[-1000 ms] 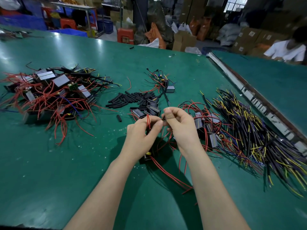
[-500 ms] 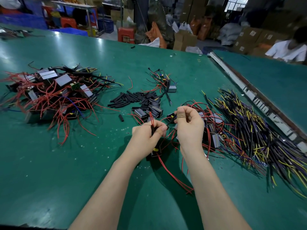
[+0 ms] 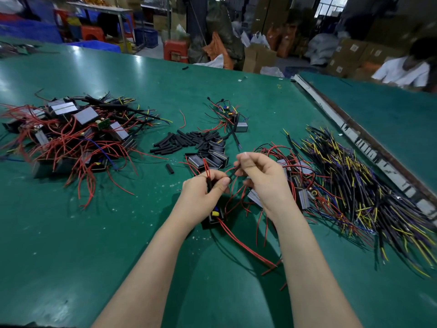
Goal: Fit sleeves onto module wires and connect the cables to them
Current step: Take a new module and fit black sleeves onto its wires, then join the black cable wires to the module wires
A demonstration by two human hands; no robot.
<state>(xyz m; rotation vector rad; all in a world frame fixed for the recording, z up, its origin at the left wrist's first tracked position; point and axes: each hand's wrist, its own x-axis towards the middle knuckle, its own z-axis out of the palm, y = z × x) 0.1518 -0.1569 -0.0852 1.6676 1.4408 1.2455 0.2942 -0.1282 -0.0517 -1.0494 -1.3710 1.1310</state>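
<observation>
My left hand (image 3: 203, 190) pinches two red wires with a black sleeve (image 3: 209, 183) on them; the red wire tips stick up above my fingers. Those wires run down to a small black module (image 3: 215, 216) with a yellow part, hanging just under that hand. My right hand (image 3: 262, 178) pinches a thin black sleeve (image 3: 234, 172) that points toward the left hand. Loose black sleeves (image 3: 186, 140) lie in a heap behind my hands. A big pile of black, yellow and purple cables (image 3: 350, 190) lies to the right.
A large heap of modules with red wires (image 3: 71, 136) fills the left of the green table (image 3: 71, 233). More modules (image 3: 300, 195) lie under my right hand. A metal rail (image 3: 354, 136) divides off another table, where a person in white (image 3: 404, 69) sits.
My two hands have drawn slightly apart. The right hand has risen and now holds a black sleeve out toward the left hand, which keeps its grip on the red wires.
</observation>
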